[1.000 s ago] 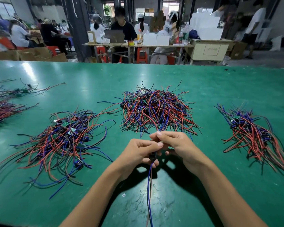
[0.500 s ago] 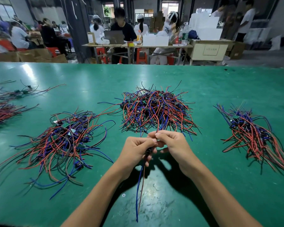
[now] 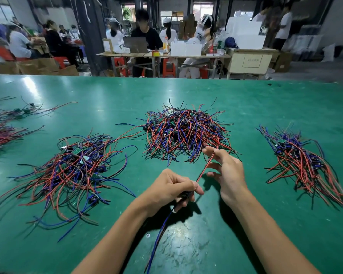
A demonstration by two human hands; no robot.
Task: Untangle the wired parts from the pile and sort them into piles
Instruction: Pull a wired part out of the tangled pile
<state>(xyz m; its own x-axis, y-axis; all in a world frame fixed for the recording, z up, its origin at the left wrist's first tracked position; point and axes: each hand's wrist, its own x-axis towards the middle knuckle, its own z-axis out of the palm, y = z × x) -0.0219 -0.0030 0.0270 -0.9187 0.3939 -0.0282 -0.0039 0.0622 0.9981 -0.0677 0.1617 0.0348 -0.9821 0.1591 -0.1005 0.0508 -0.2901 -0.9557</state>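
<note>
Head view, nearest first: a blue wire point(image 3: 158, 232) hangs from the left hand point(image 3: 170, 189) toward the bottom of the frame over the green table point(image 3: 246, 234). The left hand's fingers are curled tightly round a small dark wired part point(image 3: 184, 195). A red wire point(image 3: 204, 169) runs up and right from that grip to the right hand point(image 3: 227, 173), whose fingers are spread and only loosely bent, the wire passing between the raised fingertips. One part is judged to be in the course of being straightened after separation; next it would need to be laid on a sorted pile. Sorted piles lie at the left point(image 3: 73, 171) and at the right point(image 3: 305, 163). Farther off, just beyond the right hand, the tangled central pile point(image 3: 184, 133) remains large. Beyond the table, seated people are seen at other benches.
</note>
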